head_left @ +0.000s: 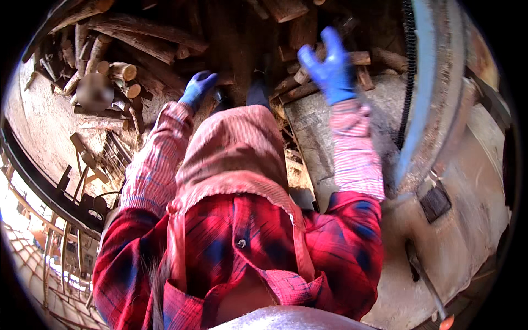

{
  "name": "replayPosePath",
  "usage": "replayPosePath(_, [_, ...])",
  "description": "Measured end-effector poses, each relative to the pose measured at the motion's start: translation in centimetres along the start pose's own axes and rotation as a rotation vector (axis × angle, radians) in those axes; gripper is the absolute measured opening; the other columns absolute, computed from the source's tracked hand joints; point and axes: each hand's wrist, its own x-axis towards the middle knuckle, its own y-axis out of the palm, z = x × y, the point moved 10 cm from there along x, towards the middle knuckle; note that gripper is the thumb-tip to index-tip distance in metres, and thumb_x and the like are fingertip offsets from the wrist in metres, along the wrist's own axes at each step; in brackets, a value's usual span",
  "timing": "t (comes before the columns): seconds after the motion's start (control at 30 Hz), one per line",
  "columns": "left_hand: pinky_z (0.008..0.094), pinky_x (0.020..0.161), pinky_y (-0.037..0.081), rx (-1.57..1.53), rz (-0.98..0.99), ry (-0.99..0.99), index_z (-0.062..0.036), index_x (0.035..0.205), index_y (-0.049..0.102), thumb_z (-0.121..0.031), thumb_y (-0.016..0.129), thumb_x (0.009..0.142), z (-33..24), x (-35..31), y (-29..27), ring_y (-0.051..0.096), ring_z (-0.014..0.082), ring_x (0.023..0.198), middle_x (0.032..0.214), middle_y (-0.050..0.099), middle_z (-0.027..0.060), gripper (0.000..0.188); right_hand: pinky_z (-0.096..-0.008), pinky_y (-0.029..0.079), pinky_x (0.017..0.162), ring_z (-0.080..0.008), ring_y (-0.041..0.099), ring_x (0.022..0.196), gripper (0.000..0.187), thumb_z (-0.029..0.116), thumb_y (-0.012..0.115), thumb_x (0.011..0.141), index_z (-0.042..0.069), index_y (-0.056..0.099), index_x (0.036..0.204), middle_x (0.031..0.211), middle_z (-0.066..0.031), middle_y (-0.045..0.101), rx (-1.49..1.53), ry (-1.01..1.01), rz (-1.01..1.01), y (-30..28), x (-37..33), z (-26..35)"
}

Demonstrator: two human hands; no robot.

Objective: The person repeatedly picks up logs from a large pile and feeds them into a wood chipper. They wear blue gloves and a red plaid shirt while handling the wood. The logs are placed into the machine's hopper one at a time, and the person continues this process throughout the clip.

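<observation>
My right hand (330, 69), in a blue glove, reaches forward with thumb and fingers spread apart and nothing in them. It is over several short pieces of firewood, one small log (360, 58) just beside its palm. Lower and to the left is my left hand (199, 89), gloved in blue too. Its fingers stretch forward and inward, and I see nothing held in them. A long log (137, 41) lies farther out beyond this hand. Striped sleeve covers and a pink apron (234, 137) cover my forearms and front.
Cut logs (122, 71) are heaped at the far left. On the right stands a grey metal table (313, 121) with a blue curved machine part (421, 82) and a black ribbed hose (408, 66). A handled tool (426, 280) lies near right; a dark metal frame (55, 198) curves along the left.
</observation>
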Motion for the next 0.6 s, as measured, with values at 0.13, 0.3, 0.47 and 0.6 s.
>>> replayPosePath(0.13, [0.0305, 0.075, 0.046, -0.005, -0.037, -0.223, -0.0015, 0.103, 0.066, -0.032, 0.067, 0.089, 13.2, -0.3, -3.5, 0.056, 0.0145, 0.082, 0.09, 0.064, 0.0031, 0.034, -0.0414, 0.037, 0.109, -0.0365, 0.045, 0.132, 0.115, 0.049, 0.084, 0.066, -0.005, 0.024, 0.148, 0.144, -0.0269, 0.044, -0.177, 0.816, 0.677, 22.1, -14.1, -29.0])
replayPosePath(0.3, [0.0221, 0.054, 0.04, -0.181, -0.342, -0.531, -0.0095, 0.103, 0.066, -0.029, 0.068, 0.089, 27.2, 0.0, -8.1, 0.056, 0.0084, 0.066, 0.08, 0.061, -0.0022, 0.025, -0.0382, 0.039, 0.108, -0.029, 0.046, 0.13, 0.119, 0.043, 0.093, 0.055, -0.004, 0.03, 0.145, 0.143, -0.0228, 0.045, 0.048, 1.25, 0.035, 25.8, -13.9, -44.3])
replayPosePath(0.47, [0.0269, 0.074, 0.05, -0.142, -0.57, -0.417, -0.005, 0.126, 0.058, -0.013, 0.073, 0.086, 33.1, 2.8, -9.0, 0.063, 0.0152, 0.086, 0.107, 0.067, 0.0071, 0.043, -0.0442, 0.046, 0.101, -0.0323, 0.055, 0.117, 0.11, 0.041, 0.091, 0.06, 0.003, 0.031, 0.143, 0.138, -0.0188, 0.049, 0.05, 1.259, -0.268, 27.8, -10.3, -51.4])
replayPosePath(0.6, [0.0275, 0.082, 0.051, -0.15, -0.432, -0.465, -0.0048, 0.127, 0.057, -0.01, 0.07, 0.088, 31.5, 5.1, -4.4, 0.063, 0.0159, 0.089, 0.107, 0.067, 0.0072, 0.042, -0.0489, 0.048, 0.098, -0.0313, 0.056, 0.116, 0.097, 0.029, 0.088, 0.066, 0.006, 0.032, 0.142, 0.136, -0.0178, 0.05, 0.194, 1.272, -0.297, 28.5, -11.1, -53.1])
